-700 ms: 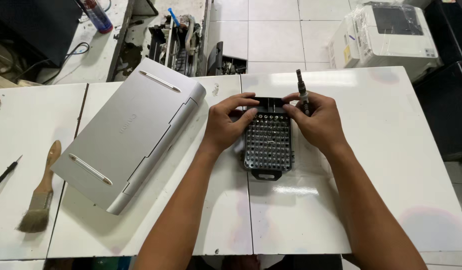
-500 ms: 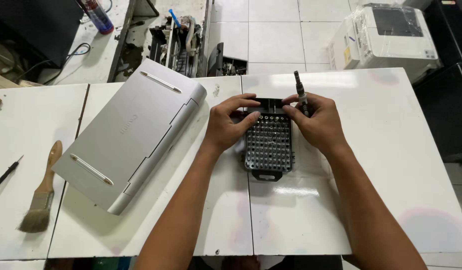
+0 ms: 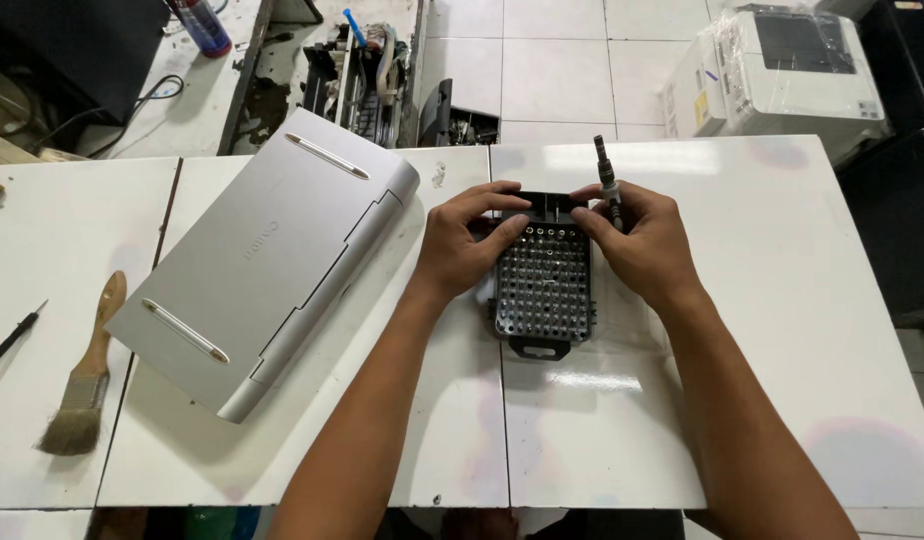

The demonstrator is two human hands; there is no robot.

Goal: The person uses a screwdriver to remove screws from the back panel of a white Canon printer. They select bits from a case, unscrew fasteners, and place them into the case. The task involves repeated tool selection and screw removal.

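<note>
A black tray of screwdriver bits (image 3: 544, 290) lies flat on the white table (image 3: 782, 300), with several rows of small bits standing in it. My left hand (image 3: 462, 245) rests on the tray's left upper corner, fingers stretched over its top edge. My right hand (image 3: 637, 240) holds a dark screwdriver handle (image 3: 606, 175) upright between thumb and fingers, while its fingertips touch the tray's right upper corner. A silver flat device (image 3: 267, 255) lies face down to the left of the tray.
A wooden-handled paintbrush (image 3: 82, 375) and a thin black probe (image 3: 12, 338) lie at the table's left. Behind the table stand a wrapped white printer (image 3: 772, 65) on the floor and a cluttered rack of tools (image 3: 367, 70).
Both hands stay on the tray's top corners; the fingers have shifted only slightly. The screwdriver handle remains upright in my right hand.
</note>
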